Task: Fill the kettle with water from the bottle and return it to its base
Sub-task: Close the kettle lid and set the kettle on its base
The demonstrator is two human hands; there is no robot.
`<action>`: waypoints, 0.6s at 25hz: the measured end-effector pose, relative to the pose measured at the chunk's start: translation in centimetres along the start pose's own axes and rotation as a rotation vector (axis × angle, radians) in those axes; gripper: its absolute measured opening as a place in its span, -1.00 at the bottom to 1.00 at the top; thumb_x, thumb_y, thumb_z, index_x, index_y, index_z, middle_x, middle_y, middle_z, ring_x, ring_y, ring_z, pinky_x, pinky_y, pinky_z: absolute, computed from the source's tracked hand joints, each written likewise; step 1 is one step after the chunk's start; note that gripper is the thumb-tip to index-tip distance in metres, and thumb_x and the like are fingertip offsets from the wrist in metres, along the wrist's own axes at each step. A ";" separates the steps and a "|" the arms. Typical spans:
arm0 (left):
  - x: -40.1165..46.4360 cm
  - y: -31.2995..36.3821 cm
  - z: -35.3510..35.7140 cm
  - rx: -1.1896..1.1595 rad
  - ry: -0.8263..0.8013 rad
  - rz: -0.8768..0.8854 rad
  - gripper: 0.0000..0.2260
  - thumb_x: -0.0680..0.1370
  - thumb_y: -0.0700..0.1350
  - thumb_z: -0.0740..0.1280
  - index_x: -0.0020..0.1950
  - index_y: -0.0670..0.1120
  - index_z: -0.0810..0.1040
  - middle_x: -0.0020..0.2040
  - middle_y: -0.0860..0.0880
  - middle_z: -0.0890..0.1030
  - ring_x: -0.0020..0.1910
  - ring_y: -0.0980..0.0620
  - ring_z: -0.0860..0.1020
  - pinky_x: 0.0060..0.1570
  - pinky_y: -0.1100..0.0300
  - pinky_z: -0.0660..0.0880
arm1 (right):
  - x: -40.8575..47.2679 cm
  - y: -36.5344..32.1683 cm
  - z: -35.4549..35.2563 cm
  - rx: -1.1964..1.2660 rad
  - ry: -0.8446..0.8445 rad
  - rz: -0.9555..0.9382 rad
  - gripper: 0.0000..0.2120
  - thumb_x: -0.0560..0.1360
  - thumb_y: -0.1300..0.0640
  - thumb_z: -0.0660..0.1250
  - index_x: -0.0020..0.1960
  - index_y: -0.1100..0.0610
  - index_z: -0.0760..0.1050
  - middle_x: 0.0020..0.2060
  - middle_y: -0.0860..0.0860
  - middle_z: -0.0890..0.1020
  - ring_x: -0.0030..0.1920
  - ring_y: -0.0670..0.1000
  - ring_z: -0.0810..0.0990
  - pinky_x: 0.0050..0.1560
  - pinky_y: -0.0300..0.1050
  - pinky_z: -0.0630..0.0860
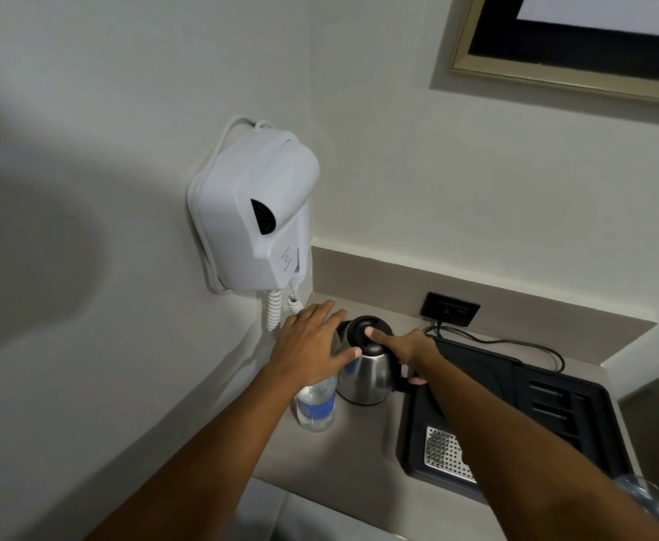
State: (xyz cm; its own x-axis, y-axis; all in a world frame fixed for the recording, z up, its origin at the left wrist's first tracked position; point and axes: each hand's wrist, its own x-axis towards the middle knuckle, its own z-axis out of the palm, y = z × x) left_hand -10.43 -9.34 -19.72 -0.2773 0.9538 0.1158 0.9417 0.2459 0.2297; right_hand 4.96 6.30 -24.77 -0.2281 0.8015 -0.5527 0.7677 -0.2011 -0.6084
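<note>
**While the kettle is sitting off its base, hands are working at its lid**

Right hand (411, 351) fingers are wrapping the kettle (366, 369) handle, thumb pressing the lid (368, 333), likely to open it. Left hand (312, 345) fingers are spreading wide, empty, hovering above the bottle (316, 404) just beside the kettle on the tabletop (343, 458). Its base tray (515, 388) is lying rightward.

Bottle (316, 404) top behind left hand (312, 345)

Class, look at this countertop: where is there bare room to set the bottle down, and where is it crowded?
Free: the counter strip in front of the kettle, between the bottle and the black tray. Crowded: the back corner, where both hands, kettle and hair dryer cords meet.
</note>
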 end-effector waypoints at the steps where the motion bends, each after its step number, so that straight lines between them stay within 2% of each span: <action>1: 0.2 0.3 -0.2 0.002 0.004 0.003 -0.32 0.44 0.38 0.15 0.46 0.06 0.21 0.53 -0.02 0.21 0.47 -0.06 0.19 0.35 -0.10 0.21 | -0.3 0.0 -0.2 0.015 0.007 -0.021 0.08 0.08 -0.51 0.52 0.28 0.27 0.46 0.16 0.20 0.58 0.05 0.23 0.60 -0.12 0.16 0.69; 3: 0.7 1.0 -0.5 -0.002 0.022 0.018 -0.32 0.44 0.38 0.15 0.46 0.06 0.21 0.53 -0.01 0.21 0.47 -0.05 0.19 0.35 -0.11 0.22 | -1.1 -0.1 -0.8 0.004 0.048 -0.106 -0.05 0.11 -0.49 0.53 0.11 0.29 0.53 0.04 0.18 0.64 0.02 0.21 0.65 -0.01 0.17 0.69; 4: 1.1 1.5 -0.6 -0.004 0.034 0.033 -0.32 0.44 0.38 0.15 0.47 0.06 0.20 0.53 -0.01 0.21 0.47 -0.05 0.19 0.34 -0.12 0.22 | -1.4 -0.2 -1.4 -0.006 0.071 -0.143 -0.11 0.12 -0.48 0.53 0.03 0.29 0.55 -0.01 0.19 0.67 -0.02 0.19 0.67 -0.02 0.15 0.69; 7: 2.2 3.3 -0.9 -0.003 0.054 0.073 -0.31 0.44 0.39 0.14 0.47 0.08 0.19 0.53 -0.02 0.21 0.47 -0.07 0.20 0.34 -0.14 0.25 | -2.9 -0.4 -4.9 0.017 0.092 -0.193 -0.11 0.13 -0.51 0.50 -0.04 0.30 0.57 -0.12 0.18 0.68 -0.14 0.17 0.68 -0.36 -0.03 0.59; 10: 3.3 5.6 -0.7 -0.005 0.049 0.116 -0.30 0.44 0.40 0.12 0.48 0.08 0.15 0.54 -0.03 0.19 0.48 -0.08 0.18 0.33 -0.14 0.25 | -4.2 0.5 -9.2 0.078 0.081 -0.163 -0.19 0.10 -0.52 0.49 -0.14 0.23 0.57 -0.28 0.11 0.64 -0.29 0.10 0.63 -0.39 -0.11 0.52; 15: 4.0 8.4 1.0 -0.013 -0.027 0.160 -0.25 0.44 0.41 0.08 0.52 0.07 0.05 0.57 -0.05 0.09 0.52 -0.08 0.08 0.37 -0.17 0.19 | -5.0 5.0 -14.3 0.100 0.137 -0.066 -0.31 0.17 -0.46 0.52 -0.18 0.16 0.50 -0.23 0.08 0.61 -0.25 0.10 0.59 -0.34 -0.07 0.53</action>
State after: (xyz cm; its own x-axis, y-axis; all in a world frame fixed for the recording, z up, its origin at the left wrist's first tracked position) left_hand -3.42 -3.25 -18.24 -0.1190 0.9849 0.1259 0.9708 0.0888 0.2227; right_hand 18.53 9.36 -16.86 -0.1870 0.8825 -0.4316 0.6891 -0.1954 -0.6978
